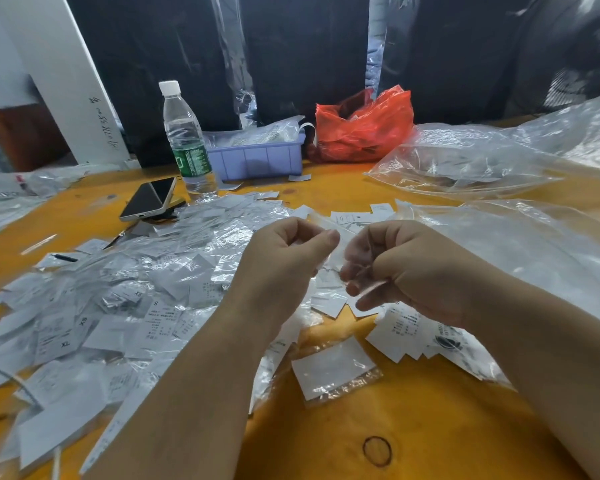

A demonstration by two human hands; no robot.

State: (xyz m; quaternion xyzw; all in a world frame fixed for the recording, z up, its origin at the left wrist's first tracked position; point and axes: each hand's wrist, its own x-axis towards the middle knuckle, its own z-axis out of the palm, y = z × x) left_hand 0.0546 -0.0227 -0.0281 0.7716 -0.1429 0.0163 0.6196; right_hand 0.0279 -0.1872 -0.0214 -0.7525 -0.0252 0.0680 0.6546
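L hand point(284, 251) & R hand point(406, 271) each pinch one small clear bag point(340, 256), nearer than the water bottle point(187, 140); blue bin point(257, 161) of bagged labels just right of it.

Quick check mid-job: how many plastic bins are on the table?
1. The blue bin stands at the back edge of the table, between the water bottle and the red bag. More could be hidden under the big clear bags on the right.

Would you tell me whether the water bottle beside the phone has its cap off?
No, the water bottle stands with its white cap on, just behind the phone.
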